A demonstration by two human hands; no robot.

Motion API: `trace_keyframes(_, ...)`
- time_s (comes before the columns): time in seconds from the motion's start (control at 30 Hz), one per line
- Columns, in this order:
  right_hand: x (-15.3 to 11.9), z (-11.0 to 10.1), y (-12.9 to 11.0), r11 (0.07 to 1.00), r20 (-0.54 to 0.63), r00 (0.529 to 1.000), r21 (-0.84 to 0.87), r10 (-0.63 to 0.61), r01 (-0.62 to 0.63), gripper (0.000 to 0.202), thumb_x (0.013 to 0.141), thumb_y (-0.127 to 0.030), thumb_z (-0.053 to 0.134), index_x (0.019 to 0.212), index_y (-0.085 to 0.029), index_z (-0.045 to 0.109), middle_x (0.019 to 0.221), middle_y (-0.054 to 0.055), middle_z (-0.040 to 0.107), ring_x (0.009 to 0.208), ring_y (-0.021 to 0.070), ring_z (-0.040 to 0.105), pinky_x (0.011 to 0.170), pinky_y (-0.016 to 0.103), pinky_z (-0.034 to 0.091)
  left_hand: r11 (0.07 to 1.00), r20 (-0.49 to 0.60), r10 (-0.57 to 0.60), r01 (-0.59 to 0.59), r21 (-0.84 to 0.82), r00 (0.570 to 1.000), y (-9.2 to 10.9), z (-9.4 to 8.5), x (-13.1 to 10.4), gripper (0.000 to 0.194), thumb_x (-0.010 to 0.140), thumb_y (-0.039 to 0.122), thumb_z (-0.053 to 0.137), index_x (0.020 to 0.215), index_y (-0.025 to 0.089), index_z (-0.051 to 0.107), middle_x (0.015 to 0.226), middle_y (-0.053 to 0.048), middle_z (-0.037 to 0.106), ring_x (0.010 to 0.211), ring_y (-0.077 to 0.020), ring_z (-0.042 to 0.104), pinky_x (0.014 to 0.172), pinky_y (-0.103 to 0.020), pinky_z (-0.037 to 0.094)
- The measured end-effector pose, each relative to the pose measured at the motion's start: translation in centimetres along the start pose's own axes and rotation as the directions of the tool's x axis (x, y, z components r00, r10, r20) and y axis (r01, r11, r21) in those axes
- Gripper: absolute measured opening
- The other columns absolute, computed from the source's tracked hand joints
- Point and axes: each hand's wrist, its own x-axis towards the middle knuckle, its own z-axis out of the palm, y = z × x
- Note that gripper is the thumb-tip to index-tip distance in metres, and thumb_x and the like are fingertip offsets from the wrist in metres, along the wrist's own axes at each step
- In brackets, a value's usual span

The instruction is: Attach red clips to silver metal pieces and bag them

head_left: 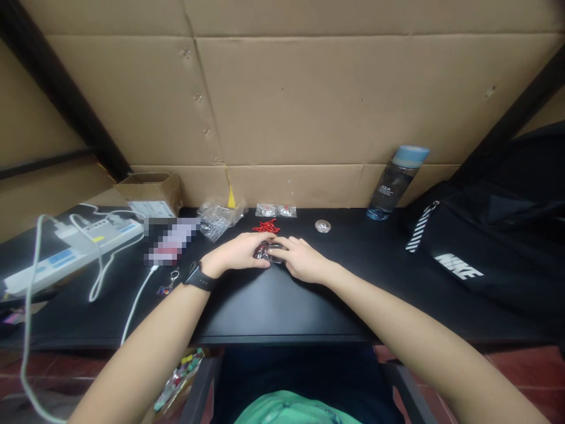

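"How many things are near your hands?"

"One shiny, clear plastic packet with dark red contents [261, 251] sits between them, at the centre of the frame, on the black tabletop [282, 309]. Just above it lies one heap of thin red cords [266, 226], too tangled to count. Beyond that are two flat, clear plastic sachets [266, 209] side by side, and to the right, one round, silvery disc [323, 226]."

"And the hands?"

"My left hand [244, 250] curls round the packet, fingers above and thumb below. My right hand [305, 259] has its fingers stretched over it; whether they pinch, I cannot tell."

"Any writing?"

"Two words I can read. One clear bottle with a pale blue lid [391, 184], right of centre, says AQUA, with smaller lines too fine to make out. One black fabric bag [498, 235], at the right edge, says NIKE in white letters."
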Motion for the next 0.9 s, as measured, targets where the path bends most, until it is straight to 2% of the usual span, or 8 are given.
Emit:
trace_keyframes(0.13, -0.2, -0.5, 0.6, 0.995, -0.006, 0.999, 0.089, -0.045, 0.045, 0.054, 0.089, -0.005, 0.052, 0.14, -0.022, 0.061, 0.151, 0.012, 0.05, 0.125, 0.0279, 0.054, 0.103, 0.047, 0.048, 1.0, 0.01, -0.005, 0.004, 0.008, 1.0, -0.4, -0.2, -0.2, 0.074, 0.08, 0.043, 0.078, 0.146, 0.024, 0.05, 0.146, -0.01, 0.059, 0.132, -0.0293, 0.058, 0.111, -0.04, 0.044)
trace_keyframes(0.27, -0.4, -0.9, 1.3, 0.984, -0.006, 0.999, 0.172, -0.051, 0.051, 0.057, 0.09, -0.005, 0.049, 0.144, -0.02, 0.057, 0.152, 0.014, 0.048, 0.135, 0.0263, 0.049, 0.11, 0.044, 0.043, 0.99, 0.034, -0.127, 0.125, 0.068, 0.991, -1.5, -1.6, -1.2, 0.091, 0.074, 0.053, 0.081, 0.151, 0.021, 0.045, 0.154, -0.013, 0.051, 0.139, -0.0321, 0.051, 0.117, -0.042, 0.04)
trace_keyframes(0.37, -0.6, -0.8, 1.1, 0.992, 0.059, 0.998, 0.126, 0.014, -0.021, 0.062, 0.091, -0.007, 0.048, 0.149, -0.028, 0.052, 0.156, 0.012, 0.046, 0.133, 0.0312, 0.049, 0.104, 0.053, 0.043, 0.978, 0.037, -0.199, 0.196, 0.075, 0.979, -2.6, -3.3, -2.3, 0.08, 0.08, 0.059, 0.075, 0.147, 0.022, 0.051, 0.149, -0.011, 0.057, 0.133, -0.0303, 0.057, 0.113, -0.04, 0.044)
trace_keyframes(0.47, -0.6, -0.7, 0.7, 0.993, 0.104, 0.992, 0.087, 0.072, -0.081, 0.062, 0.092, -0.012, 0.048, 0.15, -0.034, 0.051, 0.159, 0.011, 0.043, 0.129, 0.0348, 0.048, 0.1, 0.058, 0.041, 0.972, 0.022, -0.227, 0.226, 0.06, 0.974, -3.3, -4.1, -2.9, 0.066, 0.084, 0.057, 0.071, 0.14, 0.024, 0.058, 0.138, -0.009, 0.066, 0.12, -0.0284, 0.066, 0.105, -0.039, 0.051)
trace_keyframes(0.63, -0.5, -0.4, 0.6, 0.988, 0.155, 0.983, 0.102, 0.101, -0.117, 0.062, 0.094, -0.018, 0.047, 0.151, -0.041, 0.047, 0.164, 0.009, 0.036, 0.131, 0.0368, 0.042, 0.098, 0.059, 0.038, 0.979, 0.047, -0.205, 0.204, 0.026, 0.978, -3.2, -3.5, -2.6, 0.056, 0.085, 0.05, 0.07, 0.133, 0.023, 0.063, 0.125, -0.008, 0.073, 0.11, -0.0269, 0.071, 0.097, -0.037, 0.054)
trace_keyframes(0.77, -0.4, -0.2, 0.5, 0.985, 0.152, 0.981, 0.103, 0.124, -0.141, 0.062, 0.094, -0.019, 0.048, 0.152, -0.041, 0.045, 0.166, 0.009, 0.031, 0.131, 0.0379, 0.041, 0.099, 0.061, 0.038, 0.986, 0.049, -0.166, 0.165, 0.025, 0.985, -2.6, -3.2, -2.3, 0.048, 0.087, 0.046, 0.069, 0.13, 0.024, 0.066, 0.122, -0.006, 0.074, 0.108, -0.0253, 0.071, 0.097, -0.035, 0.053)
trace_keyframes(0.83, -0.3, -0.3, 0.7, 0.984, 0.131, 0.985, 0.123, 0.114, -0.13, 0.061, 0.093, -0.019, 0.05, 0.151, -0.04, 0.048, 0.164, 0.009, 0.034, 0.129, 0.0371, 0.041, 0.099, 0.06, 0.039, 0.989, 0.057, -0.149, 0.147, 0.032, 0.987, -2.3, -3.3, -2.2, 0.048, 0.086, 0.044, 0.07, 0.13, 0.026, 0.066, 0.122, -0.005, 0.074, 0.108, -0.0247, 0.07, 0.096, -0.034, 0.053)
trace_keyframes(0.9, -0.3, -0.9, 1.0, 0.983, 0.083, 0.994, 0.162, 0.075, -0.087, 0.055, 0.091, -0.019, 0.055, 0.144, -0.036, 0.056, 0.158, 0.01, 0.042, 0.128, 0.0352, 0.043, 0.101, 0.058, 0.04, 0.992, 0.065, -0.12, 0.118, 0.037, 0.991, -2.2, -3.3, -2.1, 0.05, 0.085, 0.042, 0.073, 0.132, 0.027, 0.065, 0.124, -0.004, 0.073, 0.109, -0.0242, 0.07, 0.096, -0.033, 0.052)
